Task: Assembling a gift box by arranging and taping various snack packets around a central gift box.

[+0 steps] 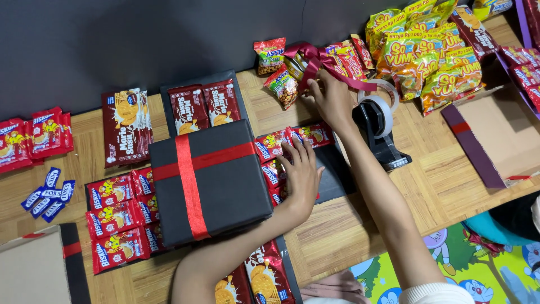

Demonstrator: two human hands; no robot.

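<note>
At the left edge of the wooden tabletop (349, 231) lie red biscuit packets (34, 138) and, nearer the front, a small heap of blue wafer bars (49, 192). A cardboard lid (39, 267) sits at the front left corner. Further in, glossy red packets (115, 219) lie in rows beside a square black box (209, 183) with matt sides, crossed by a shiny red ribbon band (188, 186). Brown biscuit packs (205, 106) rest behind it, towards the back edge.

The left hand (301, 174) reaches forward from the front edge, forearm straight, and lies flat with fingers spread on red packets just right of the box, touching its right side. The right hand (332, 101) stretches further towards the back edge, arm extended, fingers curled and pinching a dark red satin bow (315, 59) that lies among small snack bags (278, 70). Just right of that wrist stands a black tape dispenser (379, 126) with a clear roll. Crinkly yellow snack bags (427, 53) pile at the back right corner, and an open cardboard box (495, 135) lies at the right edge.
</note>
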